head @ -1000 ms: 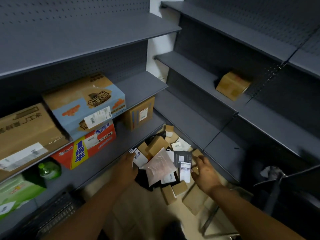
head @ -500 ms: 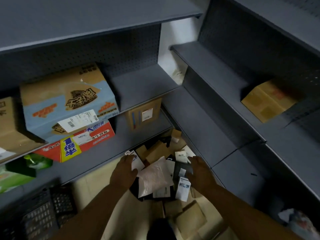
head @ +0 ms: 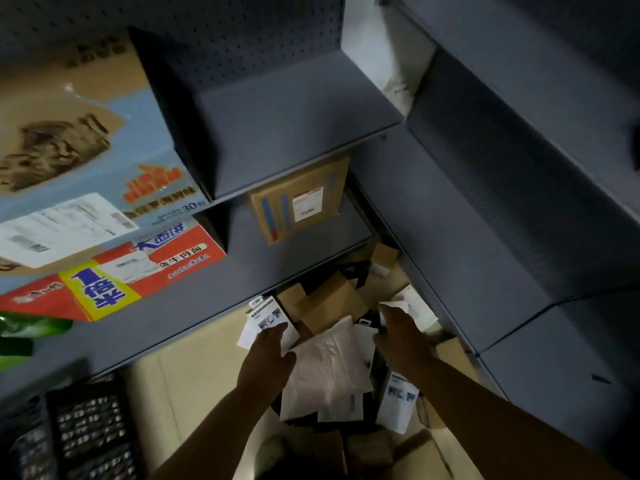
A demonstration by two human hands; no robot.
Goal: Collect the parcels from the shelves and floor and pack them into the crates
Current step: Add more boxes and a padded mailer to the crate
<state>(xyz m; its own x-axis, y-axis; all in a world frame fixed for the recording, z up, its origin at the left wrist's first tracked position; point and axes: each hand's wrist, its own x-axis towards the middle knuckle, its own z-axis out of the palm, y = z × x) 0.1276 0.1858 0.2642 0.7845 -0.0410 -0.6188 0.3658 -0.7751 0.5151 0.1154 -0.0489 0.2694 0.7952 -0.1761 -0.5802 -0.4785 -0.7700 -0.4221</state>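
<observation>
Two hands are now lower and closer over the floor pile than a second ago, so gathering is about to start (nothing lifted yet). Left hand (head: 268,355) lies palm down, fingers straight, released, touching a small printed carton (head: 268,315) at the pile's left edge. Right hand (head: 401,336) reaches in with fingers extended, grasping nothing. Between them lies a white mailer (head: 327,372). Parcels remain on the floor (head: 194,375); black crate (head: 86,434) waits lower left. Farther off, a brown box (head: 301,206) sits on the shelf (head: 214,292).
</observation>
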